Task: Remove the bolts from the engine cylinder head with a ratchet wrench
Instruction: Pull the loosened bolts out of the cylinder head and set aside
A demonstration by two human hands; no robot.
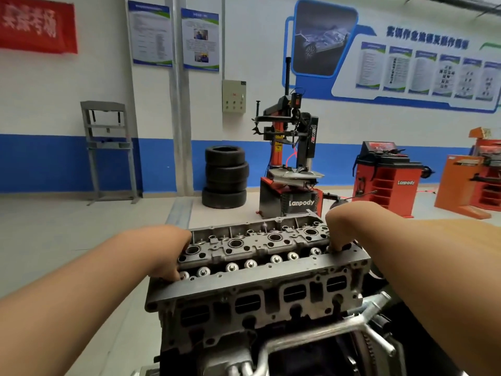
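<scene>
Clasping the left end of the cylinder head (pixel 257 271) with the left hand (pixel 168 257), fingers (pixel 172 274) curled over its edge. Gripping the right end with the right hand (pixel 338 233), fingertips (pixel 335 246) hooked down into the top. Sitting atop the engine block (pixel 217 335), before stacked tires (pixel 225 177).

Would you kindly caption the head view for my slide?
Left hand and right hand grip opposite ends of the cylinder head.

One cylinder head (pixel 271 279), four tyres (pixel 225 177)
</scene>
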